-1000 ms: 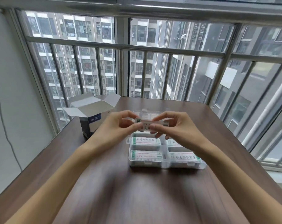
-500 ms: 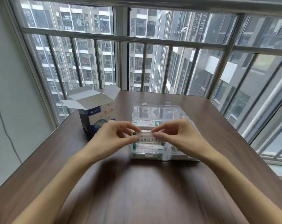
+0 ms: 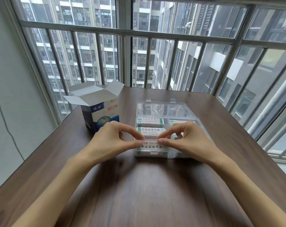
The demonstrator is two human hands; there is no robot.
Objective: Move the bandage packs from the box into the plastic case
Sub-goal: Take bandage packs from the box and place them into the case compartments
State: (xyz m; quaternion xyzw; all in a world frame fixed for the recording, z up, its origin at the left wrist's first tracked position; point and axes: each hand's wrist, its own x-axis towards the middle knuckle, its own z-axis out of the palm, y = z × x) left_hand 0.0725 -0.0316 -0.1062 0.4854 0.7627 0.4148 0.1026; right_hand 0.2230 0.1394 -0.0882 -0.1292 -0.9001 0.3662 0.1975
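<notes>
**A:** What am I looking at from the head camera?

**B:** I'm seeing the left hand point(image 3: 112, 140) and the right hand point(image 3: 186, 141) pinching one thin white bandage pack with green print point(image 3: 150, 142) between them, thumb and forefinger of each hand clamping on an end. The remaining fingers are curling loosely above it.

**A:** Where is that pack sitting?

**B:** It's hovering over the near left compartment of the clear rectangular plastic case point(image 3: 203, 128), right above a pack already lying there; whether it is touching that one, I can't tell.

**A:** And the rest of the case?

**B:** Its transparent lid point(image 3: 163, 108) is lying open toward the window. I'm making out more white and green packs point(image 3: 149, 130) filling the compartments behind the hands; the right-hand side is mostly hiding behind the right hand.

**A:** The box?

**B:** The blue and white cardboard box with red lettering point(image 3: 104, 115) is standing upright just left of the case, near the left hand, its grey flaps folding outward. What's inside isn't showing.

**A:** Surroundings?

**B:** Everything is resting on a dark brown wooden table point(image 3: 139, 194) beside a barred window point(image 3: 155, 35) facing apartment towers
</notes>
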